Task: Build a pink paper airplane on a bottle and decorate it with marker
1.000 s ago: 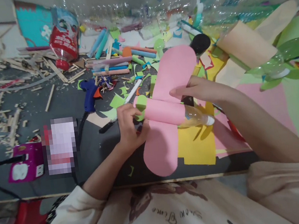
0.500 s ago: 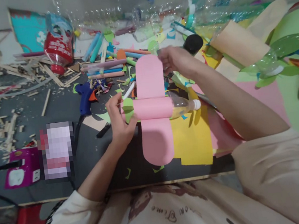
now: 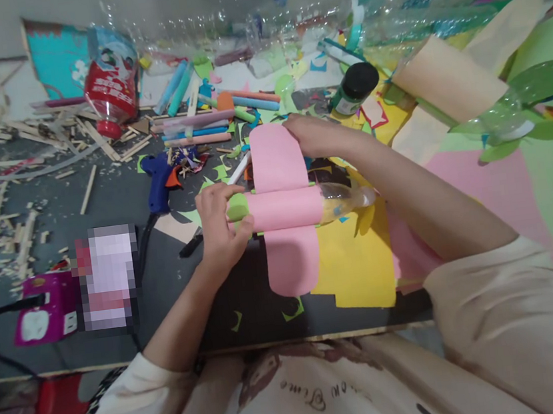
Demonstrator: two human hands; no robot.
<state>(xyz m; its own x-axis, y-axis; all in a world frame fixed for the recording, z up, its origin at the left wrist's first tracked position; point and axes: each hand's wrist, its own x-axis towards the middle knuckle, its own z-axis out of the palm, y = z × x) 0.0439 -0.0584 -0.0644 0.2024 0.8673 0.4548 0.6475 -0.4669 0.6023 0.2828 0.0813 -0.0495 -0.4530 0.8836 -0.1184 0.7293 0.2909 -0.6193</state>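
Note:
A clear plastic bottle (image 3: 339, 202) lies sideways, its body wrapped in pink paper (image 3: 284, 209) with a green paper patch (image 3: 237, 208) near the left end. Two rounded pink paper wings stand out from it, an upper wing (image 3: 276, 156) and a lower wing (image 3: 292, 262). My left hand (image 3: 222, 224) is closed around the bottle's left end, thumb on the near side. At the right edge of the upper wing, my right hand (image 3: 310, 134) is closed on the paper, with its fingertips partly hidden behind it.
Left of the bottle lie a blue glue gun (image 3: 158, 181), a phone (image 3: 109, 274) and a purple box (image 3: 47, 308). Markers (image 3: 197, 133), a red-labelled bottle (image 3: 113, 82) and a black-capped jar (image 3: 355, 86) are behind. Yellow paper (image 3: 359, 264) lies beneath on the right.
My right hand has come down and slightly left at the upper wing. The bottle has shifted slightly toward me, and the wings look tilted differently. My left hand keeps its hold.

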